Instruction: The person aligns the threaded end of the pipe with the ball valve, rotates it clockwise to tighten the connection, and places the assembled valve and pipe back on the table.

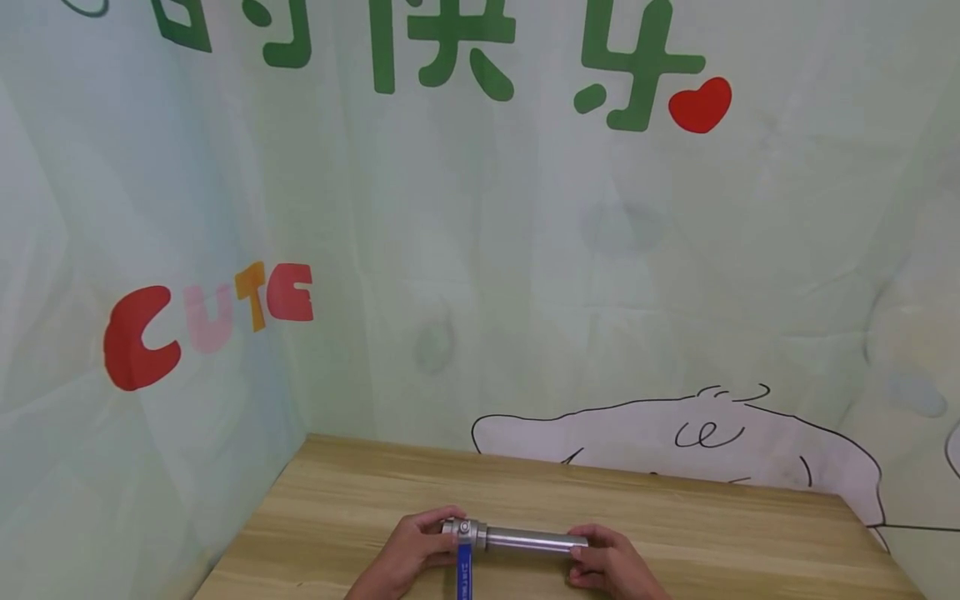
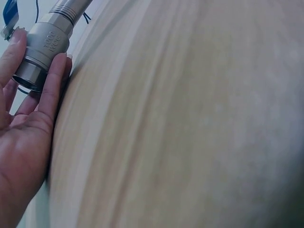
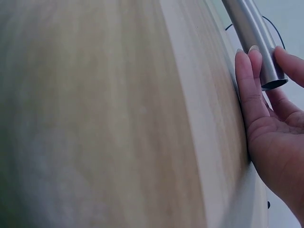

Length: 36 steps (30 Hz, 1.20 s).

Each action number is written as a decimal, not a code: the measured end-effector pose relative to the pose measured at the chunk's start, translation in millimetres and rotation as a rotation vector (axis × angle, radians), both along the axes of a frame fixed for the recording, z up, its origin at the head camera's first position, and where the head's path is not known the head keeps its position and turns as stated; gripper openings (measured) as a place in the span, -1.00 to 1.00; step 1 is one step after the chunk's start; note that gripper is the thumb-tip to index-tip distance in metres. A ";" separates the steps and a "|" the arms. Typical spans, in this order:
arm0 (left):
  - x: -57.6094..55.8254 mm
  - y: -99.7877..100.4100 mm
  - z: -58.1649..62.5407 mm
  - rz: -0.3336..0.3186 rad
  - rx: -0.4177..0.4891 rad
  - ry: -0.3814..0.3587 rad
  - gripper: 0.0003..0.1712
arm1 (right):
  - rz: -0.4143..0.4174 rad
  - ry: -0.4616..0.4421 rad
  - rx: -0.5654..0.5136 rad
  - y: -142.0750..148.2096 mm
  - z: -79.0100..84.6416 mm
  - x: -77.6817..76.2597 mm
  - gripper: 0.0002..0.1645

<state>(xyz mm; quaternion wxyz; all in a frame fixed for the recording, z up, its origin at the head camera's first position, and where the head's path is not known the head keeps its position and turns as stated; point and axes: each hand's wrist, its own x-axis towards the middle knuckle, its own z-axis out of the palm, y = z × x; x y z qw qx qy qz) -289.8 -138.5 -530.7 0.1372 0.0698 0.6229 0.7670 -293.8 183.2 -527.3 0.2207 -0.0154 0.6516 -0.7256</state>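
Over the near part of the desk [image 1: 315,533]: a metal ball valve [image 1: 465,531] and a straight metal pipe [image 1: 528,540], joined end to end and held crosswise between the left hand [image 1: 408,552] and the right hand [image 1: 611,564]; whether they touch the wood I cannot tell.
Valve: at the left of the joined pair, its open port showing in the left wrist view, with raised lettering that includes "1000" on its body.
Lever handle [image 1: 464,571]: blue with pale markings, pointing from the valve toward the person and running out of the head view at the bottom.
Pipe: smooth and shiny, reaching rightward from the valve; ridged rings show near the joint.
Left hand: pinching the valve, thumb near the lever handle, fingers along the opposite side.
Right hand: pinching the pipe close to its open free end between thumb and fingers.
Desk: light wood grain.
Backdrop [image 1: 525,250]: pale green, creased, with green characters [image 1: 642,62], 1 red heart [image 1: 701,106], the 4 letters CUTE [image 1: 131,350] at left, and a cartoon outline [image 1: 637,437] behind the desk.
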 end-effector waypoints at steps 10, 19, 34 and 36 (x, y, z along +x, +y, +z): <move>-1.8 1.7 -2.6 0.010 0.007 0.006 -0.52 | 0.008 0.000 -0.004 0.5 4.6 3.3 -0.52; -2.5 1.3 -5.3 0.010 0.012 0.024 -0.56 | 0.008 0.007 -0.011 -0.1 5.4 3.2 -0.55; -1.0 0.6 0.0 0.010 -0.004 0.021 -0.51 | 0.019 0.037 -0.036 -0.2 7.5 4.5 -0.49; -0.5 0.7 -0.1 0.010 0.001 0.019 -0.53 | 0.017 0.052 -0.042 -0.4 6.8 5.3 -0.46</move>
